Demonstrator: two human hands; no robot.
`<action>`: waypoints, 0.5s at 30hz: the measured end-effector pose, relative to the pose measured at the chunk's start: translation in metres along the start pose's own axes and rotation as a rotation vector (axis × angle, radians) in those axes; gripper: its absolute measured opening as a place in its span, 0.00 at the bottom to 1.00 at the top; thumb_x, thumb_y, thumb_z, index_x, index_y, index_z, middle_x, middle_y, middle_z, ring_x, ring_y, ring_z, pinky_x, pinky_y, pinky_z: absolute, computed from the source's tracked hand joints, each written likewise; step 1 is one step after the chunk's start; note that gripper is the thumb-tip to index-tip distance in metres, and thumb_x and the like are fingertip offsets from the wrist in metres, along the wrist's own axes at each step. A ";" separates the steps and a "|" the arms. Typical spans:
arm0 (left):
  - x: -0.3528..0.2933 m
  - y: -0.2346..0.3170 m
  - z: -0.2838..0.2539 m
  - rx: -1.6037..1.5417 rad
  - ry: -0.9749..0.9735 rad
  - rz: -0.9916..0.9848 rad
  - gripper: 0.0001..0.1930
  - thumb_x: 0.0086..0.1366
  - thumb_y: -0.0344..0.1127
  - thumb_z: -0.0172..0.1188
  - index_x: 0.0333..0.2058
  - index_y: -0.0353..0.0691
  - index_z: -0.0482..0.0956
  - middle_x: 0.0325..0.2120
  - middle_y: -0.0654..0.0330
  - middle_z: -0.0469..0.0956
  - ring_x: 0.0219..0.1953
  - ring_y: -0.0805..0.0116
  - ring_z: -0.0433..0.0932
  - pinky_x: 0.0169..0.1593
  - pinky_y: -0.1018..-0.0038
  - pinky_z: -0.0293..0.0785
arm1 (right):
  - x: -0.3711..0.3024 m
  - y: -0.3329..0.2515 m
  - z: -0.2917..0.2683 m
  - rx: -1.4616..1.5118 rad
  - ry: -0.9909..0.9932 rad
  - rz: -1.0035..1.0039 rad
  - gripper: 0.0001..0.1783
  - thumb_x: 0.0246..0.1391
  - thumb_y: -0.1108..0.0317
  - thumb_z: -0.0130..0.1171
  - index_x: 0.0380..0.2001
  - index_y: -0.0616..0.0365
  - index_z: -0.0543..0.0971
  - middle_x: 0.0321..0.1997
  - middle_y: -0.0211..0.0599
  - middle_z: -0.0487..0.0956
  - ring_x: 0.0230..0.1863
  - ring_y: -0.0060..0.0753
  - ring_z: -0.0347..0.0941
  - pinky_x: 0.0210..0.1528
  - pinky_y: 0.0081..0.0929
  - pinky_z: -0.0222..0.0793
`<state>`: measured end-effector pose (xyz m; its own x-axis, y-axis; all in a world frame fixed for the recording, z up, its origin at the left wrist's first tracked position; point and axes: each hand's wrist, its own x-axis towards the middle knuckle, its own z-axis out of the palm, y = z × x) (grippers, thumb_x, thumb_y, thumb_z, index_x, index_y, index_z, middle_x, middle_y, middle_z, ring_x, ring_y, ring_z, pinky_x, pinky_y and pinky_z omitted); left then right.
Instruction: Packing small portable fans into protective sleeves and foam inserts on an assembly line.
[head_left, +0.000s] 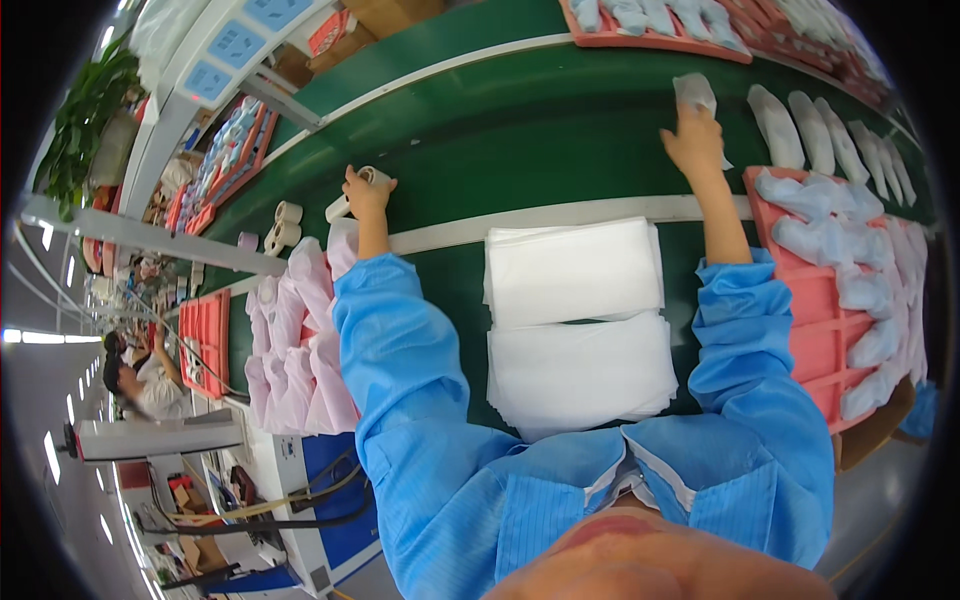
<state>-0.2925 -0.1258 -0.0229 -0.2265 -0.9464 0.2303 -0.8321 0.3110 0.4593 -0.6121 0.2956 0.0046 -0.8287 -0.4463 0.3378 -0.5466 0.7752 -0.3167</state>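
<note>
My left hand (368, 198) is closed round a white cylindrical piece (336, 209) with a round end, at the far left side of the green work surface. Two similar cream-white cylindrical pieces (286, 226) lie farther left. On the right, the fingers of my right hand (695, 145) are closed on a white wrapped item (695, 92) on the green belt. Between my arms are two stacks of thin white sheets or sleeves, a far stack (575, 270) and a near stack (583, 368).
Several white wrapped items (778, 130) lie in a row at right. A pink tray (815, 345) there carries more wrapped pieces. Pinkish wrapped pieces (290, 345) fill the left side. Another loaded pink tray (660, 42) stands beyond the belt. A metal post (150, 235) and a person (150, 375) are far left.
</note>
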 end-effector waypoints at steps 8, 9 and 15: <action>-0.148 0.155 -0.040 -0.670 -0.761 0.332 0.53 0.47 0.35 0.76 0.66 0.34 0.51 0.43 0.53 0.76 0.29 0.73 0.75 0.24 0.80 0.69 | -0.065 -0.086 -0.039 0.608 -0.117 -0.514 0.46 0.38 0.61 0.73 0.62 0.58 0.65 0.61 0.50 0.67 0.61 0.51 0.64 0.61 0.39 0.64; -0.172 0.169 -0.052 -0.725 -0.808 0.381 0.51 0.50 0.34 0.74 0.67 0.33 0.49 0.44 0.54 0.75 0.28 0.75 0.74 0.26 0.81 0.68 | -0.074 -0.095 -0.043 0.614 -0.142 -0.544 0.47 0.38 0.61 0.73 0.63 0.57 0.64 0.62 0.50 0.66 0.62 0.50 0.64 0.60 0.39 0.65; -0.252 0.201 -0.070 -1.176 -0.662 0.395 0.46 0.53 0.33 0.73 0.65 0.34 0.53 0.49 0.51 0.71 0.27 0.73 0.75 0.27 0.78 0.72 | -0.075 -0.097 -0.081 0.545 -0.264 -0.395 0.34 0.34 0.60 0.72 0.48 0.59 0.73 0.47 0.46 0.75 0.50 0.52 0.73 0.48 0.40 0.72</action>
<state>-0.3666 0.1816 0.0716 -0.8099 -0.5433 0.2210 0.1713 0.1412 0.9751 -0.4872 0.2898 0.0815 -0.5206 -0.7936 0.3151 -0.7371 0.2313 -0.6350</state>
